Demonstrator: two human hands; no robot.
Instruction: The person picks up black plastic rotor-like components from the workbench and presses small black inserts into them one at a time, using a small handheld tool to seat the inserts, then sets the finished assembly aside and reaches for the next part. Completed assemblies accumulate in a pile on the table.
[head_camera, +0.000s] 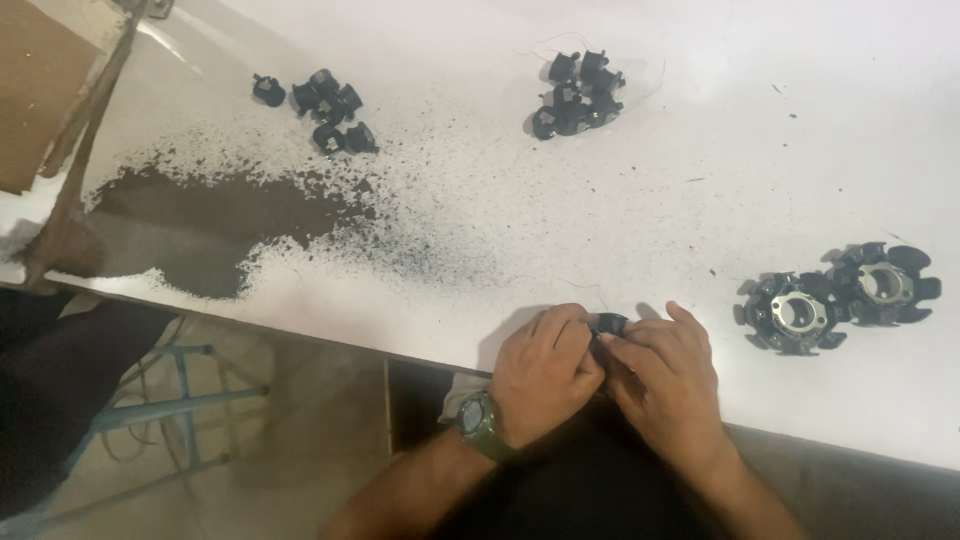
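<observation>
Both hands at table (700, 150) front edge: left hand (545, 370) and right hand (665, 385) pressed together, fingers pinched on one small black plastic part (608, 323). Two round toothed stator rings (835, 297) with metal centres, touching, just right. Two piles of black bobbins (578, 92) and (325, 105) far side. Gritty black dust (220, 215) spread left.

A white worktop (700, 180) carries a dark spill of powder (220, 225) at the left, two clusters of small black parts, one far left (325, 105) and one far centre (578, 92), and two black toothed rings (840, 295) touching at the right.
</observation>
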